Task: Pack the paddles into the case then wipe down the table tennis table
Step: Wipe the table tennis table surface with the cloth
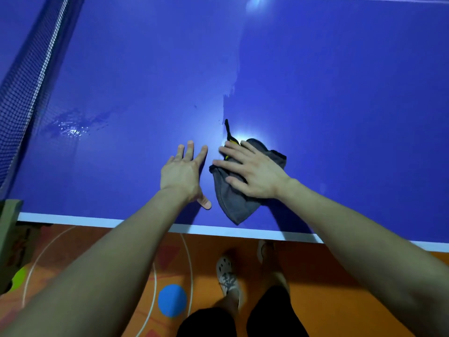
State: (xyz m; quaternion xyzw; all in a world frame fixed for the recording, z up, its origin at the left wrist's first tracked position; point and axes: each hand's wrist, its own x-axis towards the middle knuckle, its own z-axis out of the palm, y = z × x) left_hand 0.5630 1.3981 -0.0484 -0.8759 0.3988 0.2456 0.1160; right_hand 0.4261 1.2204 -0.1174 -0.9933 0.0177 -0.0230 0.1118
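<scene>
A crumpled grey cloth (233, 203) with a black and yellow strip lies on the blue table tennis table (315, 93) close to its white near edge. My right hand (252, 171) presses flat on top of the cloth with straight, spread fingers. My left hand (183, 171) lies flat on the bare table just left of the cloth, fingers straight, holding nothing. Neither the paddles nor the case are in view.
The black net (26, 76) runs along the left side. A wet patch (73, 127) glistens near it, and a wiped streak (230, 88) runs up the middle. Below the table edge are the orange patterned floor (340, 276) and my feet in grey clogs (228, 278).
</scene>
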